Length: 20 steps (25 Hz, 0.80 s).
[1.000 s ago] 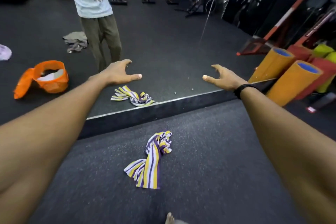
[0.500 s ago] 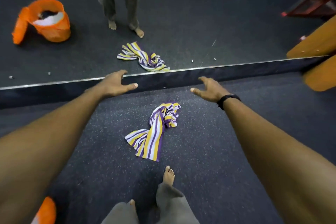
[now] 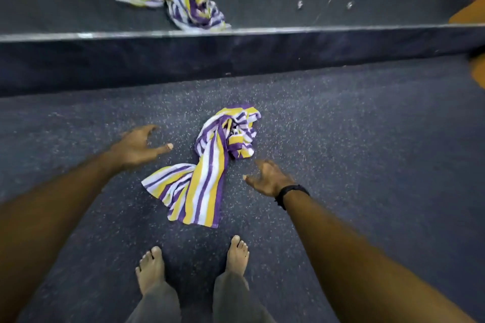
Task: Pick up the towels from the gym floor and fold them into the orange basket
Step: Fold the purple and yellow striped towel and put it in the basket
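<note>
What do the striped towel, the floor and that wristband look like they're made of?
Striped towel: soft woven cloth, probably cotton terry; it crumples and folds, with a matte, slightly fuzzy look.
Floor: looks like speckled rubber gym matting; dark, matte, with pale flecks throughout.
Wristband on the right arm: black and matte, maybe rubber or fabric; too blurred to tell.
</note>
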Motion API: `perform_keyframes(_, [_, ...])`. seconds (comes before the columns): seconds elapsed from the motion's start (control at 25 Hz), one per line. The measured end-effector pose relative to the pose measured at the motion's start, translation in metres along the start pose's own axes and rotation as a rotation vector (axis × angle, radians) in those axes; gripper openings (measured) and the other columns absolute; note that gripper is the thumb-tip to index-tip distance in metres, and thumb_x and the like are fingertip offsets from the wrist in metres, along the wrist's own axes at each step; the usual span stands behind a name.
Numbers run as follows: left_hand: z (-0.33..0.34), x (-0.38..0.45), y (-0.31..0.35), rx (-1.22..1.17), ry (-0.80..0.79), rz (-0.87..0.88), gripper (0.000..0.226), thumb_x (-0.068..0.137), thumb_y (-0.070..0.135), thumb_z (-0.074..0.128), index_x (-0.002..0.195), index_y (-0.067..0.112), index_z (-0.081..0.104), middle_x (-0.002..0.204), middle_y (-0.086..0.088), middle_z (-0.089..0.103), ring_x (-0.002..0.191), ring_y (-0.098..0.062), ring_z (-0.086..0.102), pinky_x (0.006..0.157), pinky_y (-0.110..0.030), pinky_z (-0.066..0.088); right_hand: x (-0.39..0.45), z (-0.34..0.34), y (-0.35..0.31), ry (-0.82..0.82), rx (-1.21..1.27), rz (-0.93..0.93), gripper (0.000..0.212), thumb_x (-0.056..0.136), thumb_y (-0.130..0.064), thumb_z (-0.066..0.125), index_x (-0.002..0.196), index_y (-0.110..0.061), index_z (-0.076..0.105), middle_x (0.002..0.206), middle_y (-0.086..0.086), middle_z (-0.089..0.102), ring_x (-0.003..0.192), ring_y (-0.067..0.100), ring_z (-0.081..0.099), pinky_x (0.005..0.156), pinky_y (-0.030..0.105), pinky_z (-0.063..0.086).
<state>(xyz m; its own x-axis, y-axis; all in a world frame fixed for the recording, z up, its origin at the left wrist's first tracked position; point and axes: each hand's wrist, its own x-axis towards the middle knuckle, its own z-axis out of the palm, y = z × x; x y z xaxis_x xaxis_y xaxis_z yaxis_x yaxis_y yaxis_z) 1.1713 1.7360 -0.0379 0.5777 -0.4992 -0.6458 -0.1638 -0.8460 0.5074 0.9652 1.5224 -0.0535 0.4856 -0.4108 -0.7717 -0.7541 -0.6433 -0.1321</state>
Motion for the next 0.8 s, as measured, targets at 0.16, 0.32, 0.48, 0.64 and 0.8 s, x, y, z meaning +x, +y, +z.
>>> perform_keyframes(0.16, [0.08,0.072,-0.091,0.019,-0.066,-0.05,0.078,0.083,0.044,0.065,0.145,0.007,0.035,0.146,-0.017,0.042,0.13,-0.033,0.045,0.105,-0.038,0.038,0.096,0.106,0.022,-0.073,0.018,0.043,0.071,0.095,-0.047,0.05,0.152,-0.015,0.022,0.158,0.01,0.024,0.14,0.031,0.033,0.112,0.041,0.033])
perform_keyframes(0.32, [0.16,0.124,-0.166,0.056,-0.067,-0.09,0.062,0.087,0.039,0.064,0.134,0.004,0.047,0.136,-0.02,0.052,0.116,-0.033,0.052,0.091,-0.036,0.041,0.176,0.21,0.031,-0.159,0.046,0.091,0.065,0.095,-0.045,0.05,0.147,-0.012,0.03,0.153,0.012,0.032,0.136,0.032,0.038,0.11,0.041,0.036])
perform_keyframes(0.48, [0.211,0.148,-0.216,0.1,-0.068,-0.087,0.066,0.086,0.043,0.064,0.138,0.009,0.043,0.138,-0.016,0.049,0.121,-0.035,0.049,0.098,-0.039,0.04,0.221,0.289,0.027,-0.169,0.016,0.171,0.053,0.094,-0.043,0.052,0.135,-0.01,0.042,0.139,0.014,0.048,0.122,0.033,0.05,0.099,0.043,0.045])
perform_keyframes(0.64, [0.229,0.162,-0.249,0.141,-0.088,-0.073,0.065,0.086,0.047,0.061,0.138,0.013,0.042,0.136,-0.015,0.05,0.118,-0.037,0.049,0.097,-0.044,0.043,0.237,0.329,0.017,-0.004,-0.046,0.319,0.075,0.091,-0.052,0.054,0.144,-0.005,0.029,0.146,0.015,0.039,0.127,0.034,0.048,0.096,0.042,0.045])
perform_keyframes(0.8, [0.228,0.163,-0.254,0.143,-0.088,-0.108,0.07,0.087,0.048,0.06,0.143,0.013,0.036,0.144,-0.015,0.043,0.126,-0.035,0.044,0.103,-0.046,0.04,0.248,0.337,0.01,-0.019,0.017,0.335,0.05,0.098,-0.037,0.048,0.136,-0.006,0.039,0.137,0.014,0.046,0.124,0.032,0.048,0.096,0.038,0.044])
